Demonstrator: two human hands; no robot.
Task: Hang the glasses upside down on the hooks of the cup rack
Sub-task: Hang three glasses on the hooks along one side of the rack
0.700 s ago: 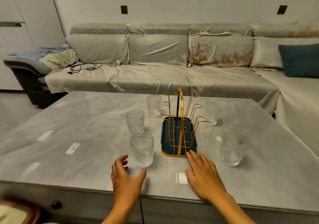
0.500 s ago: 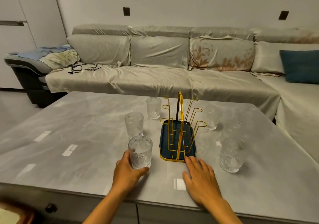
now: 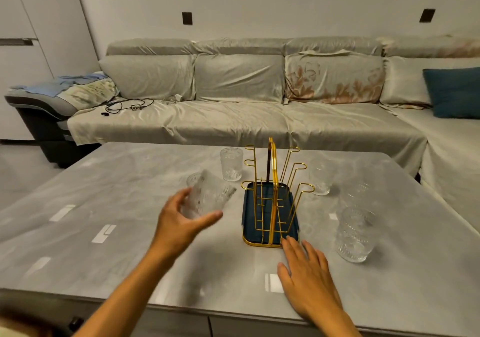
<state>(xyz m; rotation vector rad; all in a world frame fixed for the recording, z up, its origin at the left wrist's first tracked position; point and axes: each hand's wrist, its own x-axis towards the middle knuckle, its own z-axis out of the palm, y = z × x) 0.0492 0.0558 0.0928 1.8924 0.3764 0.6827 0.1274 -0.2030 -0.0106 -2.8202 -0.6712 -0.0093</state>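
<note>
A gold wire cup rack (image 3: 271, 181) with bare hooks stands on a dark blue tray (image 3: 249, 207) in the middle of the grey table (image 3: 117, 186). My left hand (image 3: 181, 222) grips a clear ribbed glass (image 3: 207, 197), lifted off the table and tilted with its mouth to the right, just left of the rack. Behind it a second glass (image 3: 193, 179) is partly hidden, and a third (image 3: 231, 164) stands farther back. Right of the rack stand three more glasses (image 3: 354, 234), (image 3: 355, 188), (image 3: 320, 178). My right hand (image 3: 306, 277) lies flat on the table, fingertips at the tray's near edge.
A long beige sofa (image 3: 246, 118) runs behind the table, with a teal cushion (image 3: 454, 92) on the right and cables (image 3: 124, 104) on its left seat. The table's near edge is just under my forearms.
My left hand closed around the nearest left glass, lifted it off the table and tilted it toward the rack. My right hand stayed by the tray.
</note>
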